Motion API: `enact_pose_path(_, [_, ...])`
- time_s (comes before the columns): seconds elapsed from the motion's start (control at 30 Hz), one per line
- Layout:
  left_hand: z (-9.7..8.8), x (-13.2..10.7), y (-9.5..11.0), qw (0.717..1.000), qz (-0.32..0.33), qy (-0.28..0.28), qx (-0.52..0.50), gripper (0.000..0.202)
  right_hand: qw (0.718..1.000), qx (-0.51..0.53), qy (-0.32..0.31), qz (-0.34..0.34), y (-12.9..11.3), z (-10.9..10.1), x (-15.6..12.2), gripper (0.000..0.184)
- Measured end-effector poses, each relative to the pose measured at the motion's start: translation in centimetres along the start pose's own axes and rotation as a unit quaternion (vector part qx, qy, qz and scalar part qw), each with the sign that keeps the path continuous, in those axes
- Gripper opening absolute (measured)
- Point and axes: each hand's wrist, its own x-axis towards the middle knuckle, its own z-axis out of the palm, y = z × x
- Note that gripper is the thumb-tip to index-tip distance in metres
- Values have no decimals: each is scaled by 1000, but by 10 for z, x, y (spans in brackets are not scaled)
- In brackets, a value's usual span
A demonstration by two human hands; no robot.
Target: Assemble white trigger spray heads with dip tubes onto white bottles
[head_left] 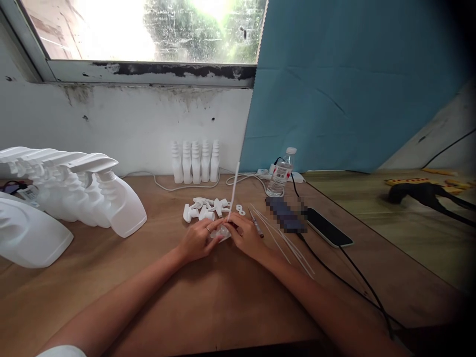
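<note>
Right fingers (233,224) pinch white tube (233,193), left fingers (212,229) clear plastic (223,232), well inside table edges (368,231).

Brown wooden table (159,307) bearing white bottles, sprayer parts and phone gear
Large white spray bottles (126,208) crowd the left; five small white bottles (196,163) stand in a row at the back, a white cable (167,189) looping by them; white trigger spray heads (204,208) lie heaped mid-table, white rings (241,209) just beside; rightward come a pen (256,223), thin white rods (293,248), a capped clear water bottle (280,176), a pixelated dark object (286,215) and a smartphone (329,228), black cables (330,270) trailing toward the near edge
</note>
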Motion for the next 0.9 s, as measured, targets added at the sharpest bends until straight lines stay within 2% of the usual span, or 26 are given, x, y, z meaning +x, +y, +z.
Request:
enact_pose_path(0.1, [-5,3,-13,991,-55,120,-32,27,1000,4,6,-6,-1,-1,-3,15])
enact_pose_path(0.2, [-13,10,-45,964,-144,223,13,23,1000,4,-9,-9,1,2,-5,17])
enact_pose_path(0.3, [-23,23,-90,944,-193,264,51,22,999,3,-37,6,0,7,-7,17])
enact_pose_path(0.4, [-31,41,-136,918,-247,302,73,21,998,-13,-62,14,-3,8,-9,8])
enact_pose_path(0.47, [-34,54,-161,897,-286,327,81,25,997,-30,-73,17,-4,8,-10,12])
enact_pose_path(0.6, [-33,77,-195,868,-339,352,83,41,995,-48,-81,22,-3,7,-12,24])
enact_pose_path(0.73, [-29,89,-213,865,-366,337,69,59,993,-54,-102,13,-1,6,-12,31])
enact_pose_path(0.77, [-28,89,-217,866,-373,327,64,59,993,-56,-105,12,0,6,-12,33])
enact_pose_path(0.9, [-29,83,-225,858,-403,314,62,32,992,-62,-109,21,2,7,-12,33])
